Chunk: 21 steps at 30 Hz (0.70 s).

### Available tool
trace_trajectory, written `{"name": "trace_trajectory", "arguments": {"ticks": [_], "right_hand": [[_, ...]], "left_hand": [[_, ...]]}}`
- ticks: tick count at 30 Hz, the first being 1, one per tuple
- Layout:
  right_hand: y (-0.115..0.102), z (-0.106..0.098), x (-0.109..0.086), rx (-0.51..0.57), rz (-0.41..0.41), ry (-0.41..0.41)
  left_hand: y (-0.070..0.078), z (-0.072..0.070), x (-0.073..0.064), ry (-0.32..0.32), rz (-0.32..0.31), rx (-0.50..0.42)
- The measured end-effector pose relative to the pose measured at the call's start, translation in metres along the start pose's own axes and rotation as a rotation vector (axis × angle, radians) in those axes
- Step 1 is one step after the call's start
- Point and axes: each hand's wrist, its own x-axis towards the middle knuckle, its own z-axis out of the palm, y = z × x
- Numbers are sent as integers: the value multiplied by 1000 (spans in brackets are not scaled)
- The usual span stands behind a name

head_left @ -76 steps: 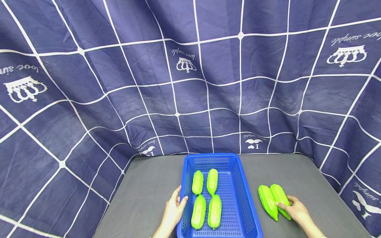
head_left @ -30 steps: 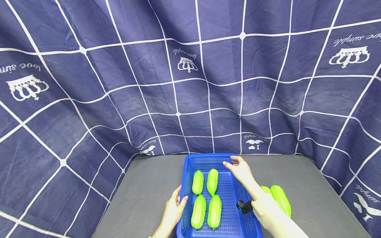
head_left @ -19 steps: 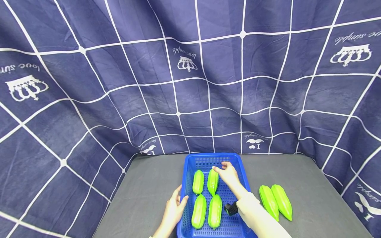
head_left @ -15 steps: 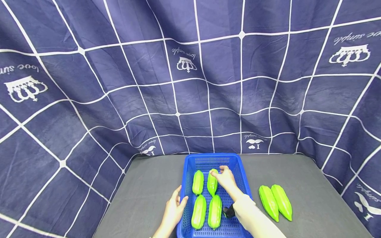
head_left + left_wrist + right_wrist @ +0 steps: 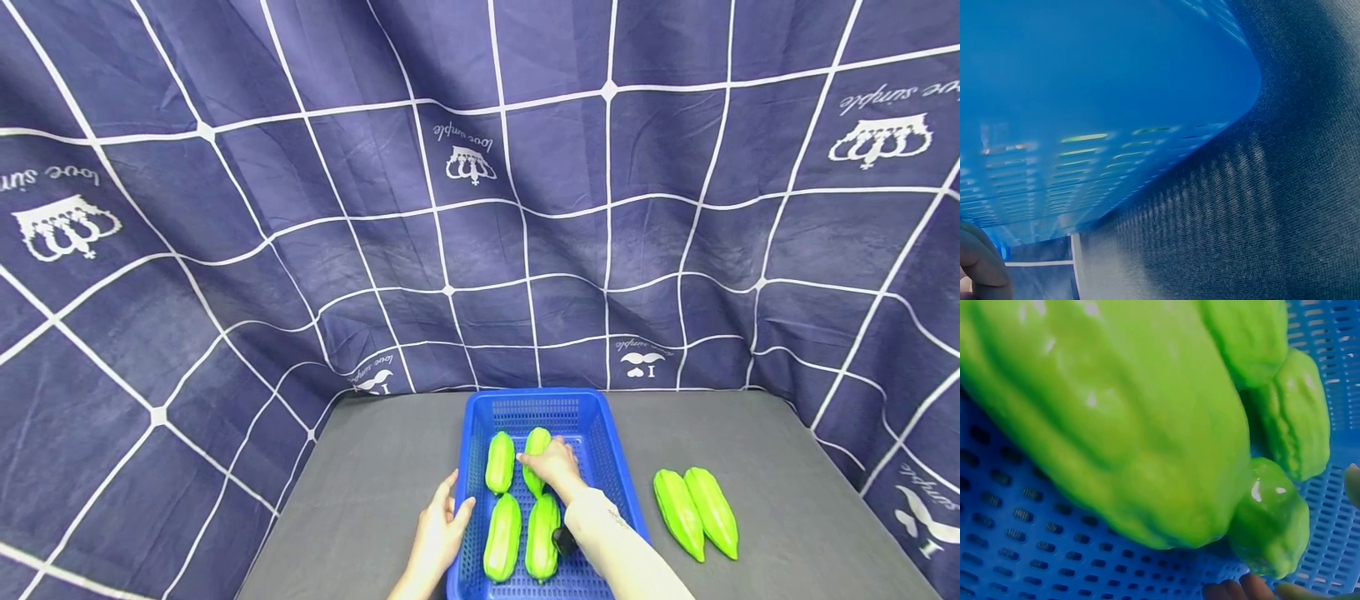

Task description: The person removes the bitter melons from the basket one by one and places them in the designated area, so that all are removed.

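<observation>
Several light-green, ridged bitter melons lie in the blue plastic basket [image 5: 621,467], set in two rows. Over the far right bitter melon [image 5: 537,442] my right hand [image 5: 553,467] reaches down, thumb on its left side and fingers on its right. In the right wrist view a gap shows between the thumb [image 5: 1352,481] and that bitter melon [image 5: 1269,519]; the nearer bitter melon [image 5: 1116,419] fills much of the picture. At the basket's left side my left hand [image 5: 437,529] grips the rim, thumb over the edge. A curled finger [image 5: 982,262] shows beside the basket wall [image 5: 1104,75].
To the right of the basket, two more bitter melons [image 5: 678,512] [image 5: 711,510] lie side by side on the grey table [image 5: 382,442]. A dark blue curtain [image 5: 480,242] with white lines hangs behind the table and along its sides.
My right hand has let go of the right one of the outside pair, swung over to the basket, and come down around the far right bitter melon. The left hand stays in place.
</observation>
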Motion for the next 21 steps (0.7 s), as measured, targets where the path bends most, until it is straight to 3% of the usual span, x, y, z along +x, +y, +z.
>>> {"name": "trace_trajectory", "arguments": {"ticks": [12, 21], "right_hand": [[7, 8, 0, -120, -23, -29], [6, 8, -2, -113, -22, -39]], "left_hand": [[-1, 2, 1, 6, 3, 12], [-1, 1, 2, 4, -19, 21]]}}
